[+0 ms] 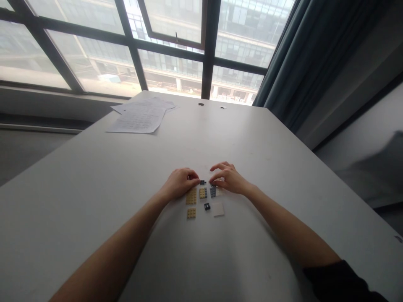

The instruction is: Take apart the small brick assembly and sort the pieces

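Note:
Over a small group of toy building bricks, my left hand (181,183) is closed, its thumb and fingertips at a small dark brick (202,182). My right hand (230,178) faces it, thumb and forefinger pinched together and the other fingers raised; a dark bit shows at the tips, too small to name. Under my left hand lies a tan studded plate (191,196). Beside it are a tan and grey brick (203,193) and a dark grey plate (213,191), which my right hand partly covers. Nearer me lie a smaller tan plate (191,213), a black piece (207,206) and a pale flat tile (218,209).
Printed sheets of paper (138,118) lie at the far left of the white table (103,188). Two round holes, one of them at the far edge (201,104), are set in the tabletop. Behind it are large windows, with a dark curtain (302,58) at the right.

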Demonstrator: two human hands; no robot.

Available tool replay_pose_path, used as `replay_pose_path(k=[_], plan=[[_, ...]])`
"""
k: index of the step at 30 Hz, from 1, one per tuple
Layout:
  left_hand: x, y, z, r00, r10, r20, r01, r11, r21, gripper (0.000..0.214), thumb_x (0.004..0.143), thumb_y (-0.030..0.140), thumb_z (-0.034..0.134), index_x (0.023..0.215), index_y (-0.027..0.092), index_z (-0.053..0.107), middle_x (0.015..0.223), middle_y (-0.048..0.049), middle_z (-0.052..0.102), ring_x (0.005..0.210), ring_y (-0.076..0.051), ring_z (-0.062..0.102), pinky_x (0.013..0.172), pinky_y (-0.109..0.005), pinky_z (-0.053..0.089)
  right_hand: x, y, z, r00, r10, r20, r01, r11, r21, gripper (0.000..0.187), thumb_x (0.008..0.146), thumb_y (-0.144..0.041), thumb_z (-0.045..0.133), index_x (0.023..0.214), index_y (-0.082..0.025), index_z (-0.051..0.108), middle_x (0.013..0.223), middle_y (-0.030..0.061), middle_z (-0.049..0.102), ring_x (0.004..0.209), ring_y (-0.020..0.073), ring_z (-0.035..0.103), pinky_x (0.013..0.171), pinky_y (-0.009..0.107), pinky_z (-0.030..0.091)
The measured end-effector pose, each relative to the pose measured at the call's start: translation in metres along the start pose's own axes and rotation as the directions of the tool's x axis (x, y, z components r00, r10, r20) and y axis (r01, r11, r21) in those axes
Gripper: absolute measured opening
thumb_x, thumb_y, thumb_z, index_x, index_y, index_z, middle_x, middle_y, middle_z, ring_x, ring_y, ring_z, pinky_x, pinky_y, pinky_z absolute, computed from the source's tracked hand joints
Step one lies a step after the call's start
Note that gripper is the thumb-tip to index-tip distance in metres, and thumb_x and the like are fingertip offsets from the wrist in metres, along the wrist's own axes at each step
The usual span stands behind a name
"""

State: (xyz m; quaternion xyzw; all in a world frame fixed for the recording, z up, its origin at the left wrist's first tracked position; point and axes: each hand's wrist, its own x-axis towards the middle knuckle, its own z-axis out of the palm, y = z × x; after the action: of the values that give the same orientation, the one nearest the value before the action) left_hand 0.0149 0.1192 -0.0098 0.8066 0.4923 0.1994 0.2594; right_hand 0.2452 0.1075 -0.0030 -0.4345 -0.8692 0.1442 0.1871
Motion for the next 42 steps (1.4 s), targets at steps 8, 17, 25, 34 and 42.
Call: replay_pose_path(k=[8,17,25,34,42], plan=[[0.000,0.002,-0.002,1.000,-0.009,-0.005,0.009,1.000,-0.001,0.023,0.075,0.039,0.057,0.077,0.022,0.072,0.079,-0.0015,0.069,0.071,-0.017,0.060,0.064,-0.026,0.043,-0.002,-0.001,0.005,0.999,0.004,-0.043,-0.004,1.000,-0.002,0.008,0.079,-0.021,0.071,0.080,-0.028,0.074,0.112,0.0020,0.064,0.112,0.0243,0.048,0.094,0.046,0.034],[0.000,0.001,0.001,1.000,0.004,-0.026,-0.005,1.000,-0.023,0.022,0.074,0.039,0.058,0.076,0.023,0.073,0.077,-0.0015,0.069,0.070,-0.017,0.060,0.063,-0.026,0.044,-0.002,-0.004,0.003,0.990,0.034,-0.135,-0.025,0.998,0.065,0.012,0.079,-0.019,0.069,0.089,-0.027,0.072,0.112,0.0039,0.063,0.111,0.0238,0.050,0.096,0.046,0.035],[-0.002,-0.019,-0.013,0.828,-0.160,-0.537,0.091,0.984,-0.154,0.030,0.076,0.044,0.057,0.074,0.018,0.070,0.072,-0.0029,0.066,0.064,-0.016,0.058,0.065,-0.027,0.045,-0.046,0.022,-0.005,0.855,0.187,-0.484,-0.083,0.970,0.228,0.014,0.084,-0.019,0.057,0.094,-0.022,0.067,0.095,0.0041,0.065,0.095,0.0195,0.058,0.086,0.036,0.046],[-0.005,-0.065,-0.023,0.645,-0.420,-0.638,0.088,0.871,-0.484,0.032,0.076,0.045,0.057,0.076,0.016,0.070,0.060,0.0005,0.058,0.054,-0.012,0.049,0.053,-0.023,0.040,-0.090,0.033,-0.002,0.844,0.339,-0.416,-0.244,0.933,0.267,0.012,0.084,-0.026,0.056,0.086,-0.020,0.066,0.087,0.0043,0.064,0.076,0.0163,0.057,0.067,0.029,0.049],[-0.007,-0.065,-0.021,0.637,-0.420,-0.646,0.070,0.866,-0.494,0.033,0.076,0.045,0.056,0.078,0.015,0.069,0.062,-0.0001,0.057,0.054,-0.011,0.048,0.052,-0.022,0.040,-0.087,0.028,0.000,0.862,0.313,-0.400,-0.235,0.944,0.232,0.013,0.084,-0.024,0.054,0.086,-0.020,0.066,0.087,0.0050,0.063,0.081,0.0175,0.059,0.068,0.029,0.050]])
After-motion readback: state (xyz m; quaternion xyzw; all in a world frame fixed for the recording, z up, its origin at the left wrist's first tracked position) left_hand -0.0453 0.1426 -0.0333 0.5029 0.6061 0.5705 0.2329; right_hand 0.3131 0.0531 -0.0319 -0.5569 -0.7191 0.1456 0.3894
